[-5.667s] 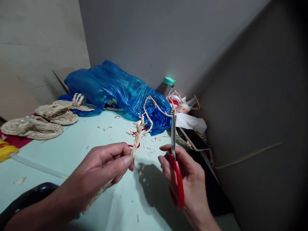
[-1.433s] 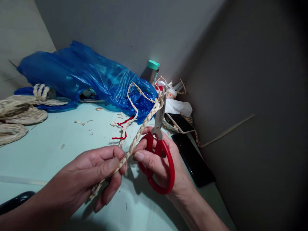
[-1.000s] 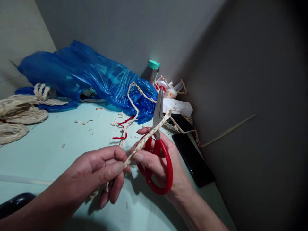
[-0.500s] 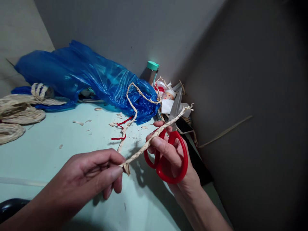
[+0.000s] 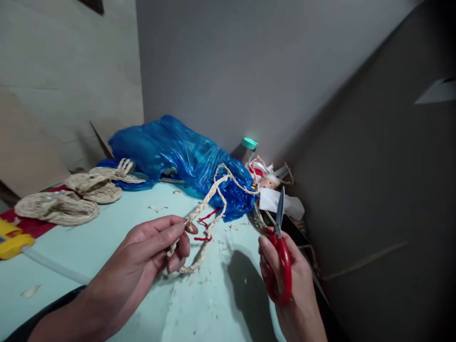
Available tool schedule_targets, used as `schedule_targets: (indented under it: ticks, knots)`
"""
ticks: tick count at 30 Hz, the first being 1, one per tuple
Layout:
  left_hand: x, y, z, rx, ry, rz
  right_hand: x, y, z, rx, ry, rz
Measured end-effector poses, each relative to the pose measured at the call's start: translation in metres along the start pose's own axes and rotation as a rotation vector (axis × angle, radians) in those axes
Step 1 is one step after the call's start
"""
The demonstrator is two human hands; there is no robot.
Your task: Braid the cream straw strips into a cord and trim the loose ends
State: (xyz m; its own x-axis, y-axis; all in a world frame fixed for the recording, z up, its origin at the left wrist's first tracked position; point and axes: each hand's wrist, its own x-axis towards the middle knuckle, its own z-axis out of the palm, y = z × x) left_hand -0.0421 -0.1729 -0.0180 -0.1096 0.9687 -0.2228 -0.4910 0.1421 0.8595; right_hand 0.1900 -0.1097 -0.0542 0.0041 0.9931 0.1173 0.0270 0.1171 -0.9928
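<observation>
My left hand (image 5: 156, 247) pinches a pale braided straw cord (image 5: 205, 202) between thumb and fingers. One stretch of the cord points up and away from the fingertips; another loops down onto the table, with bits of red yarn (image 5: 203, 238) beside it. My right hand (image 5: 285, 266) is closed around red-handled scissors (image 5: 286, 273), whose blades point upward and look closed. The scissors are apart from the cord.
A blue plastic bag (image 5: 185, 152) lies along the wall, with a green-capped bottle (image 5: 250, 145) behind it. Woven straw slippers (image 5: 60, 206) and a yellow glue gun (image 5: 14, 240) sit at left. Straw scraps dot the pale table (image 5: 142, 237). Papers (image 5: 281, 202) crowd the right corner.
My right hand has let go of the cord and moved right with the scissors, turning them. The braid's loose end now points up from my left hand. The view has shifted, showing more at left.
</observation>
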Motion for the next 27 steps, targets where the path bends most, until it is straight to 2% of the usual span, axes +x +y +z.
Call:
schedule_targets:
  ticks: [3,7,9,15,20,24,27]
  knots:
    - [0.001,0.003,0.000,-0.026,0.010,0.053,-0.004,-0.001,0.002,-0.290,0.075,-0.163]
    - [-0.002,0.002,0.005,0.015,-0.001,0.096,-0.020,-0.007,0.014,-0.646,-0.186,-0.665]
    - [-0.004,-0.001,0.007,0.048,-0.008,0.077,-0.025,-0.006,0.019,-0.736,-0.264,-0.808]
    - [-0.009,-0.014,0.002,0.216,-0.021,0.176,-0.024,0.000,0.020,-0.866,-0.234,-0.969]
    - [-0.011,-0.015,-0.002,0.319,-0.060,0.220,-0.022,-0.001,0.015,-0.906,-0.232,-0.971]
    - [-0.010,-0.017,-0.006,0.394,-0.147,0.239,-0.021,-0.006,0.016,-0.903,-0.225,-0.994]
    - [-0.010,-0.020,-0.010,0.450,-0.153,0.272,-0.021,-0.009,0.017,-0.909,-0.218,-1.031]
